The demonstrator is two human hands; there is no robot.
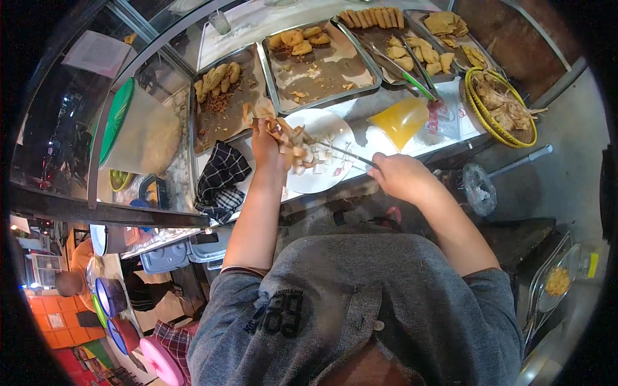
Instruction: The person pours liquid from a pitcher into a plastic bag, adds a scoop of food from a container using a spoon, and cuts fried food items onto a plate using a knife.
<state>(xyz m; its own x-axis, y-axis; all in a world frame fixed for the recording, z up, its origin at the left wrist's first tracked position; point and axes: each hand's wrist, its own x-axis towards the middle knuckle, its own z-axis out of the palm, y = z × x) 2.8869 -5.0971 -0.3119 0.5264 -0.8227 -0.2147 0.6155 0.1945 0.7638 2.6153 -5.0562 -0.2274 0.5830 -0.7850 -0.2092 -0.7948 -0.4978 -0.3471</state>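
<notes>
My left hand (267,147) grips a bunch of thin brown, crumpled pieces (285,130) above the left side of a round white plate (333,181). Whether these are paper or food skin I cannot tell. White cut cubes of food (316,157), some with brown edges, are gathered below and beside them. From the right, my right hand (403,176) closes around the handle of a slim metal utensil (350,153), probably a knife. Its far end points down-left to the food, and the tip is hard to make out.
Metal trays (321,99) of fried snacks line the back. A yellow liquid bag (401,120), tongs (410,79) and a woven basket (502,106) stand right. Left are a checked cloth (222,173) and a green-lidded tub (140,125). Another person (79,270) is at far left.
</notes>
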